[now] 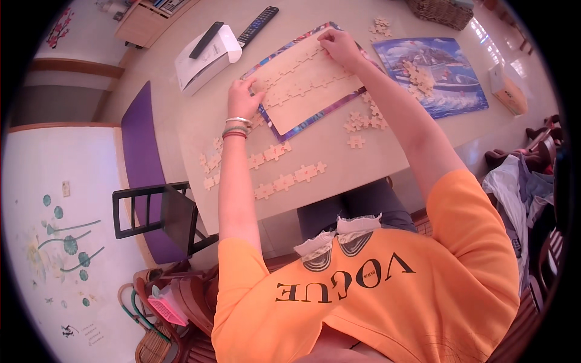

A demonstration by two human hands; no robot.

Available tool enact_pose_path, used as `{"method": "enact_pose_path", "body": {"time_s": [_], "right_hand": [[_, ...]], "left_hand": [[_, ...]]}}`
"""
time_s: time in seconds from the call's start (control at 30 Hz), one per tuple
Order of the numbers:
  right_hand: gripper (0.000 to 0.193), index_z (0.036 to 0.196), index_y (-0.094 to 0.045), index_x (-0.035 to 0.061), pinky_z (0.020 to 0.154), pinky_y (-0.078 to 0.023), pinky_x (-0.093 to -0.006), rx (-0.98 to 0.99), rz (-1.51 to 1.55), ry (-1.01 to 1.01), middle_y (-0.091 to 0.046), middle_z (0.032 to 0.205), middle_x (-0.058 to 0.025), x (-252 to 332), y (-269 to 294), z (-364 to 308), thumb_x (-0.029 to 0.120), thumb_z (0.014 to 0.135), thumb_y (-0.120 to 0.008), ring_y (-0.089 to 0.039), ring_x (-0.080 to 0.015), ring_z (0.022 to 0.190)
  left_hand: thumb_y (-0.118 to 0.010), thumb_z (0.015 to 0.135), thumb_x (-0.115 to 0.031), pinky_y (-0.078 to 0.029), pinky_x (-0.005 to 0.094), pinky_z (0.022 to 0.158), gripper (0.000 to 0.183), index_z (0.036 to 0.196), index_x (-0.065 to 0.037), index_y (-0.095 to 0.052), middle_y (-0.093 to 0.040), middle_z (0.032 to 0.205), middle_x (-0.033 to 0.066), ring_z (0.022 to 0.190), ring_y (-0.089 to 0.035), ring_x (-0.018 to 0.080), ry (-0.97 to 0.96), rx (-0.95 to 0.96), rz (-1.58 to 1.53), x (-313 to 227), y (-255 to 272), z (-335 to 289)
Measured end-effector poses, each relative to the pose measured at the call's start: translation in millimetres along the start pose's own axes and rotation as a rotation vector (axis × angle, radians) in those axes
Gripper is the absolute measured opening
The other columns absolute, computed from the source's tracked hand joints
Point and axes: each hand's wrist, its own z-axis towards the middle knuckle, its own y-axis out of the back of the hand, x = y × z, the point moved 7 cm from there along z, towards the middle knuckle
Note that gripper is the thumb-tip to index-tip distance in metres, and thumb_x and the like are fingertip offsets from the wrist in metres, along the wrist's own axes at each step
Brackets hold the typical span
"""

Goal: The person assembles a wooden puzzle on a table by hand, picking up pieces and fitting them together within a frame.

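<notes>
A jigsaw tray [296, 130] with a purple-blue patterned border lies on the table, its inside pale wood. Rows of joined wooden puzzle pieces [307, 89] run across it. My left hand [243, 98] rests at the tray's left edge, thumb and fingers apart, by the end of a row. At the tray's far right corner, my right hand [340, 49] has its fingertips pinched together on the end of the farthest row; whatever is between them is hidden. Loose strips of joined pieces [293, 179] lie near the table's front edge, below my left forearm.
Piles of pieces sit on a blue ship picture [457, 91] and beside the tray [363, 121]. A white box [206, 60] carries a black remote [206, 40]; another remote [258, 26] lies beside it. A wicker basket [442, 13] stands far right, a black chair [175, 212] at left.
</notes>
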Motion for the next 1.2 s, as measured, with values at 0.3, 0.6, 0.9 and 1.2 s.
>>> {"method": "enact_pose_path", "body": {"time_s": [0.3,0.6,0.9,1.2], "right_hand": [[0.013,0.094,-0.065,0.0014,0.053,-0.046,-0.0232,-0.003,0.017,0.021,-0.061,0.071,-0.0015,-1,-1,1,0.011,0.087,-0.060,-0.057,-0.0075,0.059],[0.017,0.097,-0.065,0.0003,0.059,-0.051,-0.0264,0.021,0.012,0.020,-0.065,0.077,-0.0073,0,-1,1,0.009,0.084,-0.058,-0.062,-0.0129,0.063],[0.018,0.097,-0.065,0.0000,0.058,-0.050,-0.0267,0.026,-0.014,0.039,-0.065,0.076,-0.0074,-1,-3,2,0.010,0.085,-0.057,-0.062,-0.0132,0.063],[0.017,0.097,-0.065,-0.0008,0.057,-0.050,-0.0264,0.020,0.005,0.033,-0.064,0.074,-0.0072,4,-2,-1,0.009,0.086,-0.056,-0.062,-0.0127,0.063]], "left_hand": [[-0.077,0.070,-0.016,-0.047,0.0384,0.083,0.024,0.087,-0.004,-0.065,-0.058,0.090,0.0119,0.090,-0.056,0.0287,0.041,0.086,0.072,-2,-5,3],[-0.069,0.075,-0.008,-0.051,0.0345,0.065,0.013,0.082,-0.002,-0.060,-0.064,0.072,0.0122,0.066,-0.063,0.0254,0.167,-0.082,-0.134,-1,5,3],[-0.060,0.079,0.001,-0.052,0.0284,0.062,0.028,0.107,-0.002,-0.065,-0.064,0.073,0.0073,0.067,-0.065,0.0149,0.271,-0.091,-0.387,14,-2,5],[-0.051,0.083,0.009,-0.056,0.0253,0.070,0.039,0.122,0.004,-0.054,-0.062,0.097,0.0094,0.077,-0.068,0.0165,0.415,-0.049,-0.764,19,-16,3]]}}
